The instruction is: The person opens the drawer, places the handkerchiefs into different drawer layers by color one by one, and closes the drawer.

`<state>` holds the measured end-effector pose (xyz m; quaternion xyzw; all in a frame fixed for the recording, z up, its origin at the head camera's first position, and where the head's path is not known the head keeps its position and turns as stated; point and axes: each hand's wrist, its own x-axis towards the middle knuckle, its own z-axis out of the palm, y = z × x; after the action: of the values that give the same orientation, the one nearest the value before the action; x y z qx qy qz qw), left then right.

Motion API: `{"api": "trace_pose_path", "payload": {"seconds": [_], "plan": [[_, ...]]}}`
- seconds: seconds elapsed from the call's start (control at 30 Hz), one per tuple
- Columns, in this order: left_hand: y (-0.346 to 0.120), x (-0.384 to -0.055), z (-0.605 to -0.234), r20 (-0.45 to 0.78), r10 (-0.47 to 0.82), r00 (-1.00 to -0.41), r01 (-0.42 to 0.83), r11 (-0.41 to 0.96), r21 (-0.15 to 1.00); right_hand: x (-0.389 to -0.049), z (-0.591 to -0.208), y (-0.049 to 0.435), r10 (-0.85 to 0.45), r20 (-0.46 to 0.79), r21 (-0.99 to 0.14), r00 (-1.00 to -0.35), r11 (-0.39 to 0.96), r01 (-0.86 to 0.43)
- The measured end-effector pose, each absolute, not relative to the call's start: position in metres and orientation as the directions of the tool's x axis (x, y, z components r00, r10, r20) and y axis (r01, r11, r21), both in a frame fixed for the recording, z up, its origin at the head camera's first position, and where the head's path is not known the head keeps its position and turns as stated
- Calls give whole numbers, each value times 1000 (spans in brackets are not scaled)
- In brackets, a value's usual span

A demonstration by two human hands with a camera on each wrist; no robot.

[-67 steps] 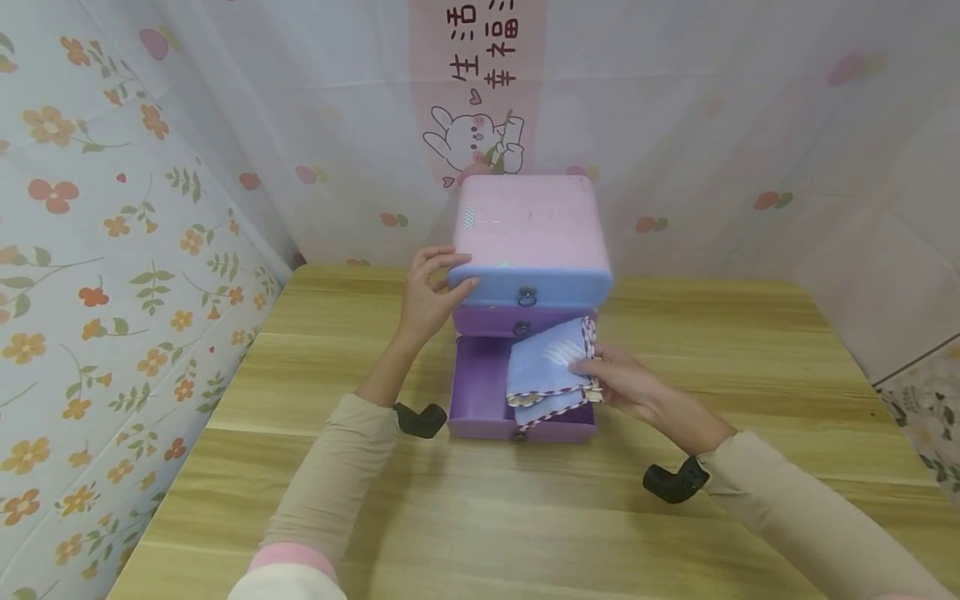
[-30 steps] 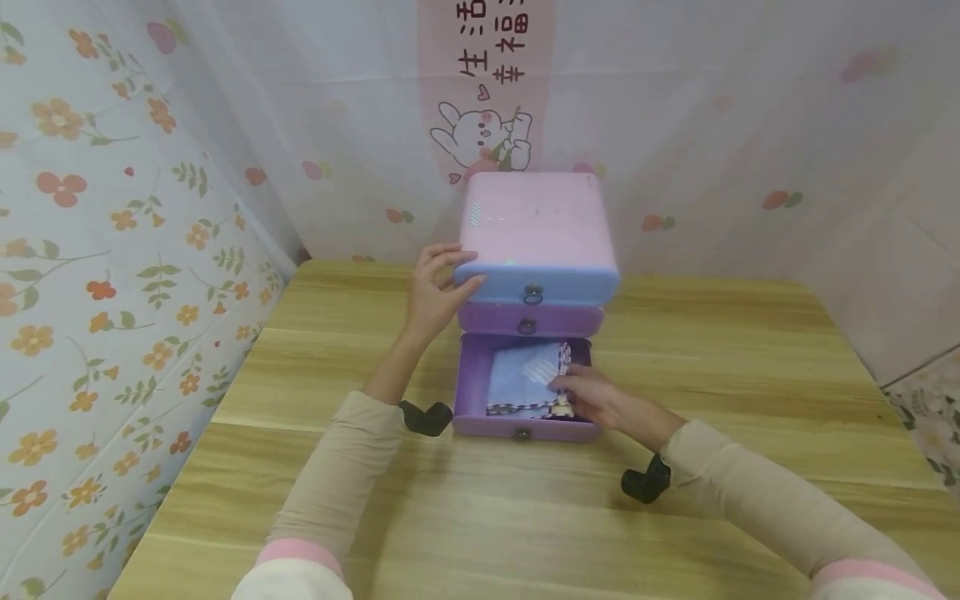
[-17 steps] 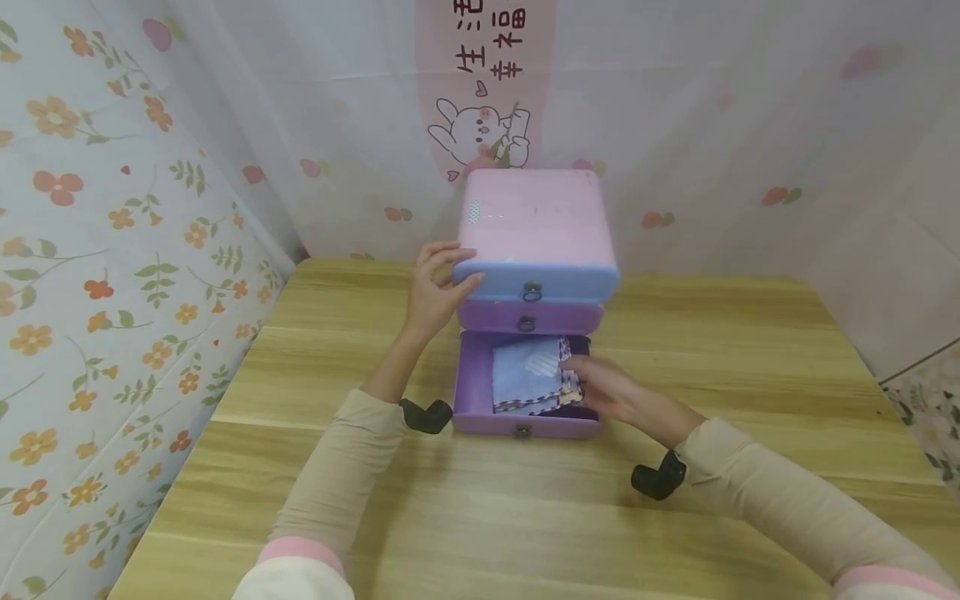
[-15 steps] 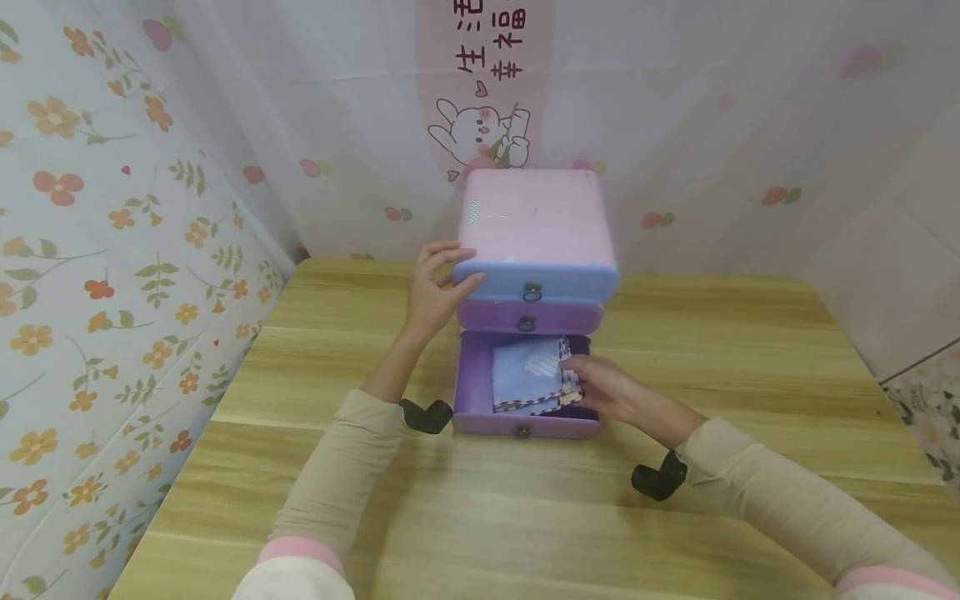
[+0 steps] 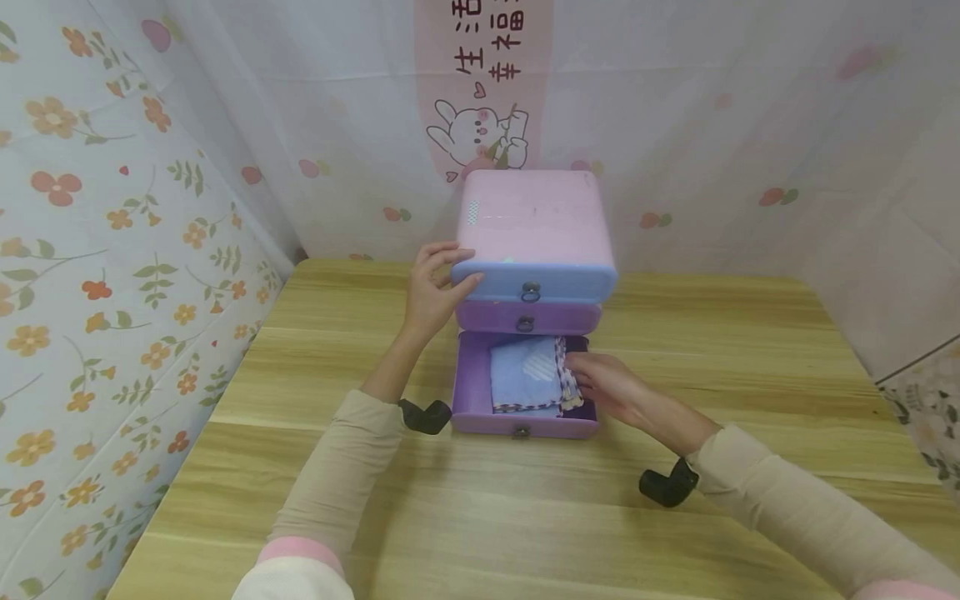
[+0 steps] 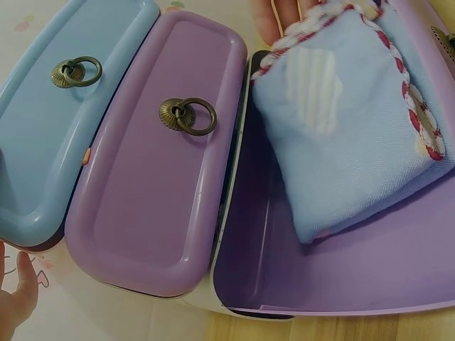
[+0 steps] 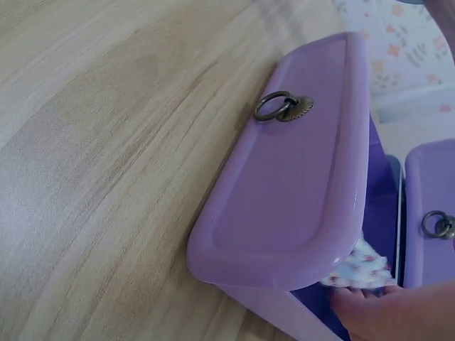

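A folded light blue small towel [image 5: 525,375], with a white striped patch and dark red-and-white edging, lies in the pulled-out bottom purple drawer [image 5: 471,400] of a small pink-topped drawer cabinet [image 5: 536,217]. My right hand [image 5: 611,387] is at the towel's right edge, its fingertips against the edging and partly hidden inside the drawer. In the left wrist view, straight fingers [image 6: 277,18] touch the towel's far border. My left hand [image 5: 433,287] rests on the cabinet's upper left corner, thumb on the blue top drawer front [image 5: 487,283] and fingers along the side.
The closed purple middle drawer [image 5: 487,318] sits between the blue one and the open one, each with a ring pull. The wooden table [image 5: 525,517] bears the cabinet. A printed curtain [image 5: 675,125] hangs close behind, and a floral cloth [image 5: 135,333] hangs at left.
My right hand has lowered the towel into the bottom drawer, then shifted right, its thumb sliding off the white patch to the towel's edge. My left hand has stayed on the cabinet corner.
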<state>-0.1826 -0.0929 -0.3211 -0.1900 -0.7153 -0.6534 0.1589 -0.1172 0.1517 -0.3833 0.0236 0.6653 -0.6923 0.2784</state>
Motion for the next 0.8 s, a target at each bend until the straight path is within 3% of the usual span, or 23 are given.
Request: {"api": "trace_pose_path", "payload": {"seconds": [0.53,0.8], "plan": [[-94,-184,-323,474,64,-878,478,72,876,-102,-371,156,-333,-281,-932,-900,-129,338],[-94,-184,-323,464,61,-884,467,78,881,-75,-381,149,-413,-224,-926,-883,-191,324]]}}
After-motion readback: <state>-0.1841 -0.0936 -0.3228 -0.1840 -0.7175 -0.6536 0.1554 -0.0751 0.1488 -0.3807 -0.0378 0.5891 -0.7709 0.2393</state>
